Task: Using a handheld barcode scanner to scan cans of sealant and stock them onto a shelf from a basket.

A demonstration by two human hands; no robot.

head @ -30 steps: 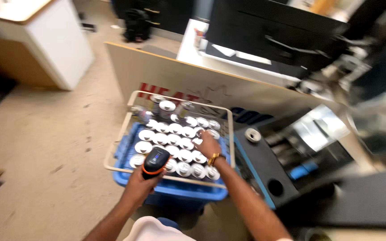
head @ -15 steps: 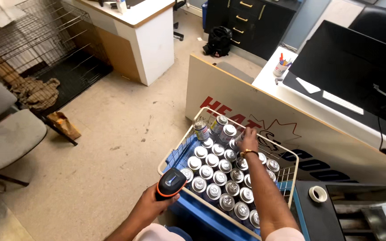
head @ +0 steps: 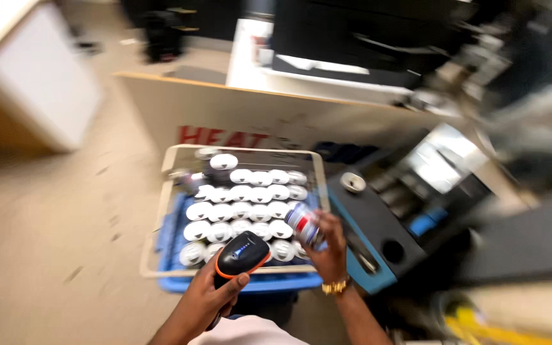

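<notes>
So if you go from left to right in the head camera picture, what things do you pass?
White cabinet → wire tray of white-capped cans → black and orange scanner in the left hand → can in the right hand → tape roll.

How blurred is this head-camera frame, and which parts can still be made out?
Head view: heavy motion blur smears the edges and background; the centre is clearer. The left hand grips a black and orange scanner, the right hand holds a can above the wire basket of cans; glare on the metal surface.

A shop's back area — crate of spray cans (head: 244,211), handheld scanner (head: 241,254), desks.
</notes>
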